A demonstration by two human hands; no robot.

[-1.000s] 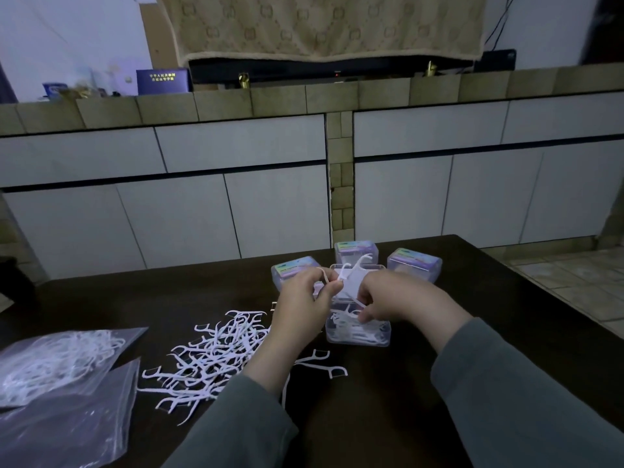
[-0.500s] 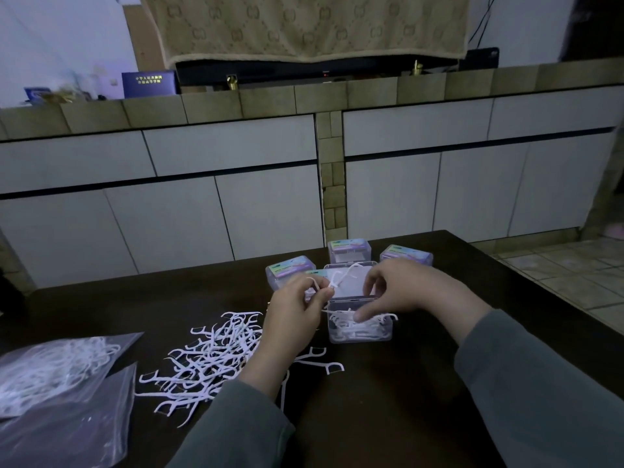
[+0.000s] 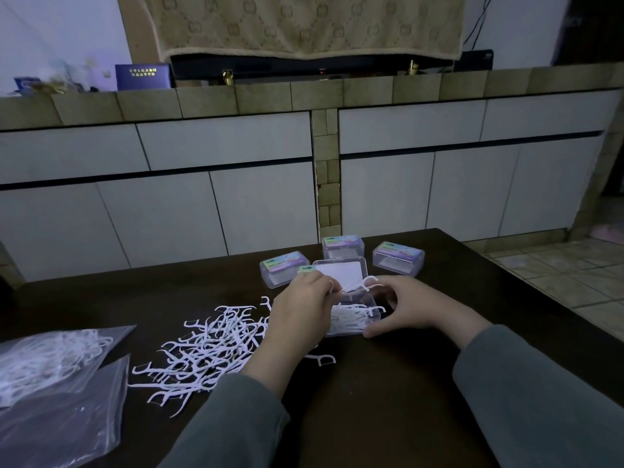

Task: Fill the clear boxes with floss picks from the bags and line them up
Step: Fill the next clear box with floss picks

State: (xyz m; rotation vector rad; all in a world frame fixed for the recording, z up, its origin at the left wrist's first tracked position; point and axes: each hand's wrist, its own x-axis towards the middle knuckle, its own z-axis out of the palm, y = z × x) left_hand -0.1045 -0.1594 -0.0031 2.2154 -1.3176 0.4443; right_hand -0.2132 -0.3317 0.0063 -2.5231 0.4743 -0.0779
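An open clear box (image 3: 369, 304) with its lid (image 3: 341, 271) raised stands on the dark table (image 3: 388, 400), holding several white floss picks. My left hand (image 3: 300, 315) pinches a few floss picks (image 3: 359, 284) above the box. My right hand (image 3: 412, 305) curls round the box's right side, thumb at its front corner. A loose pile of floss picks (image 3: 209, 349) lies left of my left hand. One bag (image 3: 44, 359) at the far left holds more picks; a second bag (image 3: 67, 417) lies in front of it.
Three shut clear boxes with coloured labels stand behind the open one: the left box (image 3: 282, 270), the middle box (image 3: 342, 244) and the right box (image 3: 398, 258). A single pick (image 3: 320, 359) lies near my left wrist. White cabinets rise beyond the table's far edge; tiled floor at right.
My right hand has let go of the picks and dropped to the box's right side. My left hand still holds picks over the box.
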